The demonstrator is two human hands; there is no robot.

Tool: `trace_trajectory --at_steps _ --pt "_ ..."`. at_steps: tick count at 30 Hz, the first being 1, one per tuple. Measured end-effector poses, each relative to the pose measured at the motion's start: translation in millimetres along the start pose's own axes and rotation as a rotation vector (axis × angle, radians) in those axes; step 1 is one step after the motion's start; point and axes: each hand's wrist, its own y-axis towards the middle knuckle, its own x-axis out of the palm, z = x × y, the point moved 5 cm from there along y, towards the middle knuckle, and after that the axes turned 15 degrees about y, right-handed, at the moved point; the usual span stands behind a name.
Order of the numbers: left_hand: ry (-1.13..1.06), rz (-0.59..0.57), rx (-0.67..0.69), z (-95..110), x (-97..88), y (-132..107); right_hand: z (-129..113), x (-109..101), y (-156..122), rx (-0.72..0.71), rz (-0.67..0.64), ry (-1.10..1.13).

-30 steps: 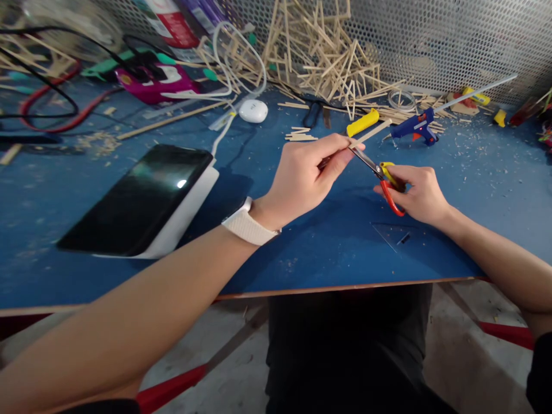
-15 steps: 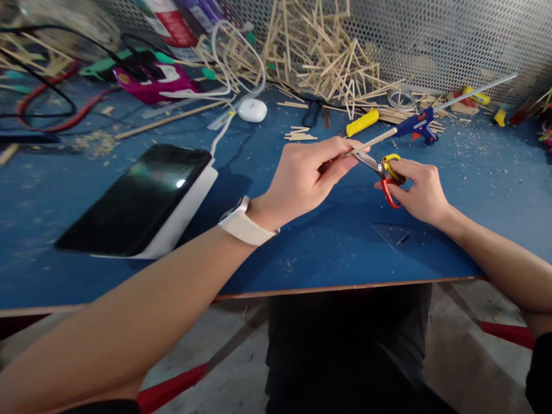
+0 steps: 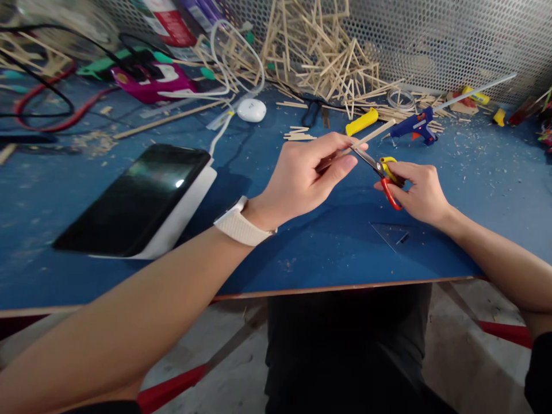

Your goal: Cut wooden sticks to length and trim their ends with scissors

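Observation:
Between the fingers of my left hand [image 3: 308, 172] is a thin wooden stick [image 3: 377, 132], its free end pointing up and to the right. My right hand [image 3: 418, 190] is closed on the handles of a pair of scissors [image 3: 379, 167], one loop yellow and one red. The blades reach left to the stick beside my left fingertips; whether they close on it is hard to make out. Just beyond the stick's end lies a blue glue gun [image 3: 414, 125] with a clear glue stick in its back. A yellow-handled tool [image 3: 362, 121] lies behind my left hand.
A tablet [image 3: 133, 201] lies on a white object at the left. Several short stick pieces [image 3: 299, 134] lie behind my left hand. A heap of sticks [image 3: 319, 57] leans against the perforated metal panel. A clear set square [image 3: 392, 234] is near the front edge. Cables run at the back left.
The stick's free end has shifted slightly left and up, and it sits at a steeper slant. The scissor handles have drawn closer together. Both hands stay nearly in place.

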Motion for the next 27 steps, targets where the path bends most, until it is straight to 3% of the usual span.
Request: trace_trajectory --at_steps 8,16,27 --pt "-0.28 0.074 0.047 1.1 -1.2 3.1 3.0 -2.1 -0.5 0.038 0.007 -0.012" --pt "-0.191 0.161 0.098 3.1 -9.8 6.5 1.4 -1.5 -0.5 0.044 0.014 0.007" --pt "-0.209 0.155 -0.019 7.4 -11.6 4.4 -3.7 0.1 -1.2 0.058 0.022 -0.011"
